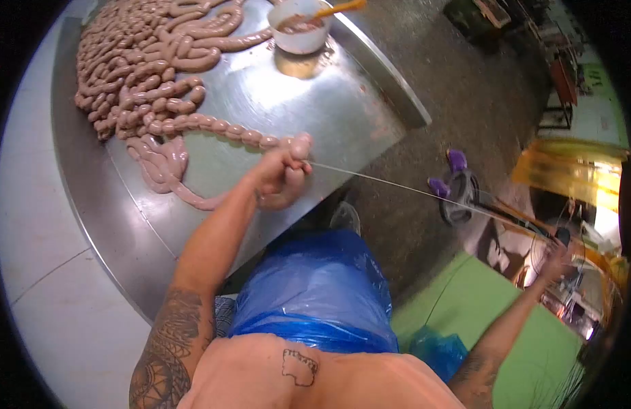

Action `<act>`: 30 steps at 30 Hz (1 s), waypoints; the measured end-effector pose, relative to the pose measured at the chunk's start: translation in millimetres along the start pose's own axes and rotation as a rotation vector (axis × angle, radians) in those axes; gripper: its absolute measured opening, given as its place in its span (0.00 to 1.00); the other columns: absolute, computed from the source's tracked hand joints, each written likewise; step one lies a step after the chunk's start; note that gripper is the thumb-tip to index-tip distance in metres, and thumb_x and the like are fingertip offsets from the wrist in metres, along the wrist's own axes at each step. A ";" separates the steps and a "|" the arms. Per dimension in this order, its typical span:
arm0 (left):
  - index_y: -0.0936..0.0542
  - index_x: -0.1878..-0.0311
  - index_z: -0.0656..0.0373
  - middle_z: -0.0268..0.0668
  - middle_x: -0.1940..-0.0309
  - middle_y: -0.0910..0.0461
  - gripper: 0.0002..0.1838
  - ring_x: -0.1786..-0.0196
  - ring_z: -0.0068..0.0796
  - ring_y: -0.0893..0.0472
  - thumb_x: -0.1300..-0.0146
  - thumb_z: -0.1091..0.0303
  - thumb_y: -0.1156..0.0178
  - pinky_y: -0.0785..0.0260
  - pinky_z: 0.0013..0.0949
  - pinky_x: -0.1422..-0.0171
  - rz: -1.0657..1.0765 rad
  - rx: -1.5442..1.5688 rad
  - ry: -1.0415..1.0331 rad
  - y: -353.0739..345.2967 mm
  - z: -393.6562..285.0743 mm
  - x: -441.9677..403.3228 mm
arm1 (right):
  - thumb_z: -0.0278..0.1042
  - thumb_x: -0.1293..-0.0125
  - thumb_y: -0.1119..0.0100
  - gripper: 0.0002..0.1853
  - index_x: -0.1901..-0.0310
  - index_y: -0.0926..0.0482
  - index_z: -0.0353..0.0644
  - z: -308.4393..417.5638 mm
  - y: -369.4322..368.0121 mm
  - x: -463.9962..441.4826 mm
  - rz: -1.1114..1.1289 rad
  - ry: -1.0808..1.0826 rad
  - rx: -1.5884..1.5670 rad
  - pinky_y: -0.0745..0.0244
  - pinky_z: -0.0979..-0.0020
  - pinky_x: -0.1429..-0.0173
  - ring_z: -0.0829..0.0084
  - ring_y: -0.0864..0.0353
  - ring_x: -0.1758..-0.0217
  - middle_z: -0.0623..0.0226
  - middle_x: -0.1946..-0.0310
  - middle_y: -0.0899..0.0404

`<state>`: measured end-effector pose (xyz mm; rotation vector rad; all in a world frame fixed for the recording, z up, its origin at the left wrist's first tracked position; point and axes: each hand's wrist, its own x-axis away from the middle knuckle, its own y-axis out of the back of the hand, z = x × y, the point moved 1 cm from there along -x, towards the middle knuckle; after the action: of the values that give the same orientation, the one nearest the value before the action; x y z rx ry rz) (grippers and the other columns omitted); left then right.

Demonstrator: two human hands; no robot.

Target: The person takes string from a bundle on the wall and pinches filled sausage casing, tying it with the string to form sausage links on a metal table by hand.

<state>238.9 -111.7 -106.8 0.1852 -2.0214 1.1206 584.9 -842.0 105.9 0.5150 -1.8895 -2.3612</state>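
Observation:
My left hand [278,176] is closed around a sausage link [300,146] over the steel table's near edge. From it a chain of tied sausages [220,127] runs back to a large pile [124,68]. A thin string [390,184] stretches taut from my left hand across to my right hand [554,264], held far out at the right. My right hand is closed on the string's end, beside a small dark object like a spool [563,236]; blur hides the detail. An untied length of filled casing [165,163] lies on the table near my left forearm.
The steel table [227,88] has a raised rim [380,61]. A white bowl [300,34] with brownish-red contents and an orange-handled utensil [341,8] stands at the back. Purple footwear [456,161] and a round fan-like object [460,198] sit on the floor [424,82] to the right.

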 end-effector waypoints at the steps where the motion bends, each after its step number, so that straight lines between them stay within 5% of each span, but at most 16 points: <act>1: 0.18 0.68 0.60 0.37 0.68 0.21 0.11 0.70 0.23 0.26 0.44 0.66 0.48 0.32 0.26 0.65 0.004 0.002 0.034 -1.6 3.0 -5.5 | 0.39 0.29 0.50 0.15 0.47 0.24 0.42 -55.3 77.3 -0.7 -0.319 -0.341 -0.493 0.22 0.61 0.52 0.65 0.21 0.54 0.67 0.59 0.19; 3: 0.19 0.68 0.61 0.35 0.69 0.21 0.10 0.71 0.25 0.27 0.46 0.68 0.49 0.31 0.27 0.64 -0.014 -0.227 -0.121 -6.8 3.8 -17.3 | 0.40 0.31 0.51 0.17 0.49 0.23 0.38 -34.9 171.4 19.3 -0.752 -0.335 -0.911 0.29 0.55 0.43 0.61 0.23 0.53 0.62 0.59 0.21; 5: 0.20 0.65 0.61 0.36 0.67 0.22 0.10 0.67 0.26 0.25 0.41 0.66 0.48 0.30 0.29 0.60 -0.124 -0.489 -0.147 -0.9 21.1 -30.6 | 0.35 0.35 0.53 0.16 0.53 0.21 0.36 27.4 194.3 23.9 -0.722 0.125 -1.339 0.44 0.45 0.31 0.56 0.26 0.51 0.58 0.56 0.23; 7: 0.22 0.62 0.59 0.42 0.59 0.22 0.10 0.57 0.34 0.23 0.38 0.62 0.42 0.30 0.37 0.51 -0.342 -1.091 -0.563 -24.0 23.8 -24.8 | 0.28 0.43 0.56 0.14 0.64 0.18 0.36 198.2 141.1 44.0 -0.646 0.471 -1.588 0.57 0.37 0.26 0.55 0.30 0.48 0.57 0.55 0.24; 9: 0.22 0.65 0.60 0.42 0.67 0.24 0.12 0.61 0.37 0.23 0.40 0.59 0.41 0.30 0.39 0.54 -0.569 -1.498 -0.900 -32.4 41.2 -21.0 | 0.29 0.43 0.51 0.13 0.60 0.19 0.37 346.9 40.4 71.6 -0.209 0.481 -1.220 0.44 0.49 0.36 0.58 0.28 0.52 0.59 0.55 0.23; 12: 0.22 0.61 0.60 0.45 0.71 0.21 0.16 0.63 0.50 0.21 0.46 0.58 0.38 0.30 0.48 0.56 -0.850 -1.898 -1.104 -24.5 60.2 -16.3 | 0.27 0.46 0.44 0.18 0.52 0.17 0.44 511.1 -105.8 106.5 0.638 0.965 -0.865 0.30 0.62 0.45 0.59 0.24 0.52 0.61 0.49 0.20; 14: 0.24 0.55 0.62 0.48 0.65 0.18 0.17 0.57 0.54 0.20 0.44 0.61 0.38 0.30 0.51 0.52 -0.753 -1.781 -0.592 -30.3 64.9 -14.8 | 0.20 0.50 0.45 0.18 0.57 0.15 0.44 525.5 -194.2 133.0 0.670 0.818 -1.053 0.30 0.62 0.44 0.60 0.22 0.52 0.64 0.51 0.17; 16: 0.25 0.54 0.64 0.51 0.63 0.18 0.17 0.53 0.58 0.21 0.40 0.61 0.40 0.31 0.51 0.49 -0.691 -1.385 -0.564 -57.4 56.5 9.3 | 0.18 0.45 0.49 0.12 0.66 0.15 0.40 513.4 -259.1 163.2 0.762 0.081 -1.405 0.28 0.67 0.43 0.68 0.20 0.53 0.62 0.60 0.15; 17: 0.23 0.56 0.64 0.53 0.61 0.18 0.16 0.51 0.58 0.21 0.37 0.59 0.42 0.31 0.50 0.47 -0.722 -1.294 -0.633 -50.0 65.5 3.9 | 0.18 0.43 0.50 0.11 0.66 0.16 0.36 513.1 -294.7 169.2 0.708 0.013 -1.607 0.29 0.68 0.43 0.69 0.20 0.52 0.62 0.59 0.16; 20: 0.24 0.53 0.64 0.50 0.59 0.19 0.17 0.53 0.50 0.21 0.34 0.58 0.44 0.30 0.46 0.48 -0.662 -1.104 -0.788 -46.9 67.2 7.6 | 0.26 0.37 0.50 0.14 0.52 0.23 0.30 572.5 -331.3 166.0 1.083 -0.653 -2.026 0.27 0.68 0.44 0.66 0.21 0.51 0.62 0.54 0.19; 22: 0.25 0.49 0.64 0.46 0.59 0.20 0.19 0.56 0.42 0.20 0.34 0.59 0.42 0.28 0.42 0.50 -0.546 -1.007 -0.875 -52.0 53.3 29.6 | 0.28 0.35 0.50 0.14 0.50 0.24 0.31 615.7 -325.2 153.0 1.255 -0.614 -2.091 0.27 0.69 0.46 0.67 0.21 0.53 0.63 0.55 0.20; 24: 0.23 0.52 0.65 0.39 0.62 0.20 0.18 0.59 0.31 0.22 0.32 0.57 0.44 0.29 0.35 0.53 -0.432 -0.930 -0.459 -66.3 33.1 44.5 | 0.30 0.34 0.50 0.15 0.48 0.25 0.33 617.8 -322.3 150.1 1.358 -0.566 -2.142 0.26 0.70 0.49 0.68 0.21 0.54 0.65 0.57 0.20; 26: 0.20 0.58 0.65 0.37 0.65 0.21 0.17 0.61 0.27 0.23 0.33 0.58 0.45 0.30 0.31 0.58 -0.383 -0.718 -0.299 -79.4 24.2 47.9 | 0.34 0.34 0.46 0.14 0.52 0.23 0.35 570.4 -319.2 137.6 1.256 -0.268 -1.564 0.27 0.72 0.51 0.70 0.23 0.57 0.66 0.61 0.21; 27: 0.19 0.60 0.64 0.35 0.68 0.21 0.15 0.63 0.25 0.24 0.35 0.59 0.44 0.31 0.30 0.60 -0.366 -0.699 -0.196 -73.3 29.9 34.1 | 0.36 0.35 0.42 0.12 0.56 0.21 0.37 529.4 -303.7 120.8 0.891 0.280 -1.083 0.26 0.70 0.52 0.71 0.23 0.61 0.65 0.64 0.22; 29: 0.20 0.65 0.61 0.32 0.73 0.23 0.13 0.68 0.23 0.26 0.37 0.60 0.44 0.32 0.29 0.61 -0.372 -0.736 -0.156 -67.0 28.5 12.1 | 0.33 0.37 0.39 0.09 0.59 0.18 0.37 428.0 -229.6 95.8 0.510 0.320 -0.818 0.26 0.66 0.50 0.65 0.21 0.58 0.62 0.61 0.20; 30: 0.20 0.67 0.60 0.31 0.75 0.25 0.12 0.70 0.23 0.28 0.39 0.61 0.46 0.32 0.29 0.62 -0.406 -0.781 -0.213 -61.4 23.1 5.2 | 0.29 0.38 0.38 0.10 0.56 0.18 0.40 341.2 -201.2 78.8 0.369 0.416 -0.547 0.27 0.70 0.46 0.73 0.21 0.54 0.64 0.60 0.18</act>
<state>251.1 -164.9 -70.0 0.2977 -2.3167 0.0281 437.3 -495.8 -40.5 0.4955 -1.0060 -2.1714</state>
